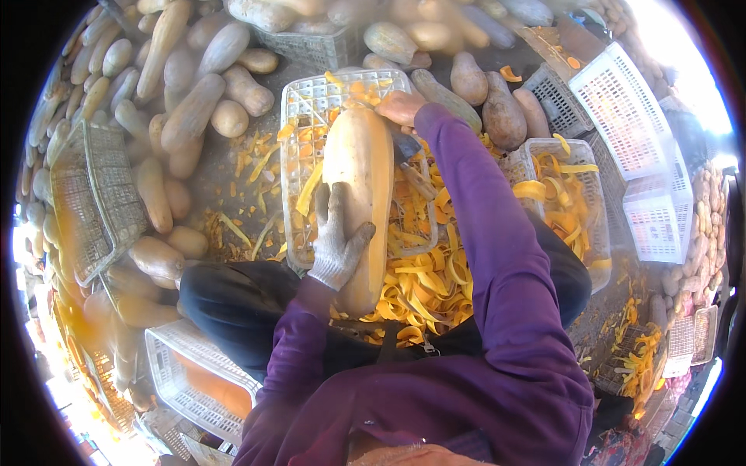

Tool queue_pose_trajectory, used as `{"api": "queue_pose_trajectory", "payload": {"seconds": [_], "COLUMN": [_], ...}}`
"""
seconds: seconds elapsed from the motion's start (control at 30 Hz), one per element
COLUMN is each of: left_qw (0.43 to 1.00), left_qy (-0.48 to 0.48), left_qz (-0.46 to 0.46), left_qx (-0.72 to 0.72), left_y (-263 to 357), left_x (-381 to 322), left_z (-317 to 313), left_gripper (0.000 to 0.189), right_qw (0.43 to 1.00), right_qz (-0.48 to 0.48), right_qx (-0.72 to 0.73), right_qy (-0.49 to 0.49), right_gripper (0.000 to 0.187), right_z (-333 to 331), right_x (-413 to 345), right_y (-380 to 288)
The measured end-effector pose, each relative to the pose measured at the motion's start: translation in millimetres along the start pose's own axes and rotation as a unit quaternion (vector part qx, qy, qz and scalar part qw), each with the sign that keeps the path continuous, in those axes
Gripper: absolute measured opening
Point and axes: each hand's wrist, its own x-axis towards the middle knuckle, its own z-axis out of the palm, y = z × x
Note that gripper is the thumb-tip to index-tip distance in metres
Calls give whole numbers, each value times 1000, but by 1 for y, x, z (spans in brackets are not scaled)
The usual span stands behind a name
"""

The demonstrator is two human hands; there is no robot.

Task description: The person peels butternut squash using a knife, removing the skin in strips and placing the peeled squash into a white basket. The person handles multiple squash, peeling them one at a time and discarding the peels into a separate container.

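Observation:
A long pale winter squash (356, 157) lies lengthwise before me, its near end by my lap. A peeled yellow-orange stripe runs down its right side. My left hand (341, 242), in a grey-white knit glove with dirty fingertips, grips the squash's near half. At the far end, my bare right hand (402, 109) is curled around what looks like a peeler, mostly hidden by the fingers. Under the squash is an upturned white plastic crate (289, 192). A knife (417, 177) with a wooden handle lies on it, right of the squash.
Orange peel strips (428, 285) heap between my legs. A clear plastic crate (603, 233) of peels stands at right. Whole squashes (192, 113) pile up at left and ahead. White crates (618, 110) stack at far right; another crate (198, 373) lies behind my left knee.

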Motion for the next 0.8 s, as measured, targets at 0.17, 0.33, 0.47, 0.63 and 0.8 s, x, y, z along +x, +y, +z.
{"api": "queue_pose_trajectory", "payload": {"seconds": [0.17, 0.33, 0.47, 0.63, 0.8], "left_qw": [1000, 1000, 996, 996, 998], "left_qy": [-2, -6, 47, 53, 26], "left_qz": [14, 8, 68, 65, -59], "left_qx": [8, -9, -31, -14, -24], "left_y": [8, 13, -32, -9, -9], "left_x": [1, 8, 19, 13, -11], "left_z": [1, 4, 13, 7, 12], "left_gripper": [88, 78, 70, 62, 62], "right_qw": [979, 948, 957, 978, 890], "right_qz": [-140, -141, -131, -145, -184], "right_qx": [-44, -18, -54, -150, -313], "right_qy": [141, 284, 254, 22, 276], "right_gripper": [45, 53, 50, 33, 31], "right_z": [42, 110, 190, 250, 185], "right_x": [-17, -103, -207, -354, -295], "right_y": [55, 79, 73, 90, 109]}}
